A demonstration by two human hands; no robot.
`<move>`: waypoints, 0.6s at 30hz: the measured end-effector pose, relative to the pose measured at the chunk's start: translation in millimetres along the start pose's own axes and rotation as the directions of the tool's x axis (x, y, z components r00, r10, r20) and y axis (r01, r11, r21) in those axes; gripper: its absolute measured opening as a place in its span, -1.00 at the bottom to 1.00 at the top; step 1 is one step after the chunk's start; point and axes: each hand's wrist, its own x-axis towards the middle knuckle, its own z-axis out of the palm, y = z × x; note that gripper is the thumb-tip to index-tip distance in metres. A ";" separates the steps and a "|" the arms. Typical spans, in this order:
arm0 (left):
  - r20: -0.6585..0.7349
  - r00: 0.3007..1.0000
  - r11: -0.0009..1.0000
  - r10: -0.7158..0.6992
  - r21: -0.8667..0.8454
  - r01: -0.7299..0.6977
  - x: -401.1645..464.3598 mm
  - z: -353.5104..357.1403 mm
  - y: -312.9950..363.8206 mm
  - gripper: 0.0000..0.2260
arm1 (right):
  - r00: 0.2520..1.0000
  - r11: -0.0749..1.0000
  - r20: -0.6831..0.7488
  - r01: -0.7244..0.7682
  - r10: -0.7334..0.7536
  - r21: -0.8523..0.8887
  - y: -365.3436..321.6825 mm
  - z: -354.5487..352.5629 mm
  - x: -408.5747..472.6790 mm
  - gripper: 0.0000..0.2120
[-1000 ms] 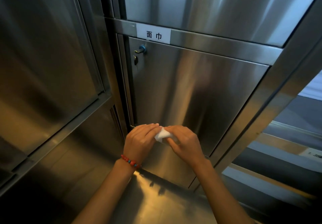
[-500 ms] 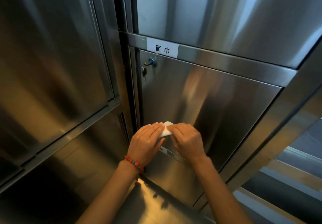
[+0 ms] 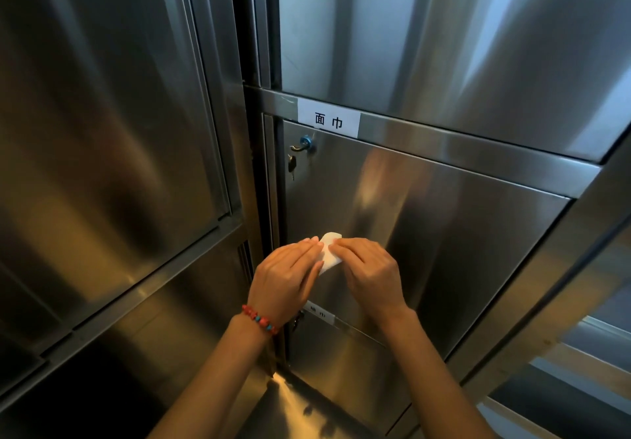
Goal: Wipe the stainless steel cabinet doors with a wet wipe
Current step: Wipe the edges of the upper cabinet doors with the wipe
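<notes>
A small white wet wipe [image 3: 329,254] sits between my two hands, in front of the middle stainless steel cabinet door [image 3: 444,233]. My left hand [image 3: 286,281], with a red bead bracelet at the wrist, holds the wipe's left edge with its fingertips. My right hand [image 3: 370,274] pinches the wipe's right side with curled fingers. Most of the wipe is hidden under the fingers. Whether the wipe touches the door I cannot tell.
The door has a blue-capped latch [image 3: 305,143] and a key [image 3: 292,165] at its upper left, under a white label [image 3: 329,121]. Another steel door [image 3: 444,35] is above, a lower door [image 3: 341,363] below, and large steel panels [image 3: 102,114] stand to the left.
Both hands have risen with the wipe along the door front, and my view has tilted up. The wipe has been refolded between the fingers.
</notes>
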 end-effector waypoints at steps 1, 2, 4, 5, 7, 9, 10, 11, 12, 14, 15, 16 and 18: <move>0.012 1.000 1.000 0.000 -0.003 0.000 4.0 -1.9 -3.6 -0.67 | 1.000 1.000 0.005 0.007 -0.007 0.002 1.8 0.9 3.2 -0.70; 0.021 1.000 1.000 0.004 -0.002 -0.004 8.3 -3.1 -7.1 -0.65 | 1.000 1.000 0.010 0.014 -0.014 0.005 3.6 2.1 6.6 -0.70; 0.024 0.999 1.000 0.022 0.000 -0.022 17.2 -5.5 -13.7 -0.66 | 1.000 1.000 0.009 0.027 -0.027 0.013 6.9 5.4 13.9 -0.73; 0.015 0.999 0.999 0.038 -0.001 -0.038 21.3 -6.7 -16.6 -0.70 | 1.000 0.999 0.006 0.031 -0.031 0.018 8.3 7.1 18.0 -0.74; -0.005 0.998 0.998 0.065 -0.003 -0.065 28.1 -10.0 -22.1 -0.66 | 0.999 0.999 -0.005 0.038 -0.038 0.020 9.8 10.8 26.0 -0.76; 0.004 0.996 0.996 0.084 0.000 -0.084 33.7 -12.7 -28.8 -0.54 | 0.998 0.998 -0.032 0.055 -0.054 0.027 10.2 15.1 34.5 -0.81; 0.004 0.996 0.996 0.093 0.007 -0.093 36.1 -13.8 -32.5 -0.54 | 0.996 0.997 -0.051 0.071 -0.069 0.032 10.1 17.2 38.8 -0.84; 0.009 0.995 0.995 0.098 0.014 -0.098 38.4 -15.5 -35.5 -0.57 | 0.994 0.996 -0.072 0.082 -0.079 0.037 9.7 19.0 43.3 -0.79; 0.002 0.995 0.994 0.103 0.025 -0.103 40.5 -15.9 -39.3 -0.63 | 0.992 0.995 -0.088 0.094 -0.090 0.044 9.5 20.8 47.7 -0.68; -0.022 0.993 0.993 0.115 0.023 -0.114 44.8 -17.4 -46.3 -0.66 | 0.990 0.993 -0.103 0.106 -0.100 0.058 8.1 23.9 56.5 -0.55; -0.036 0.991 0.991 0.131 0.024 -0.130 46.7 -18.2 -49.5 -0.66 | 0.989 0.992 -0.106 0.112 -0.105 0.062 7.0 25.4 59.8 -0.53; -0.054 0.987 0.988 0.150 0.030 -0.148 48.0 -18.6 -52.7 -0.62 | 0.988 0.991 -0.108 0.117 -0.110 0.064 6.0 26.9 62.5 -0.52; -0.065 0.984 0.986 0.166 0.027 -0.165 50.4 -19.8 -57.6 -0.51 | 0.987 0.988 -0.110 0.131 -0.121 0.081 4.6 29.4 68.1 -0.51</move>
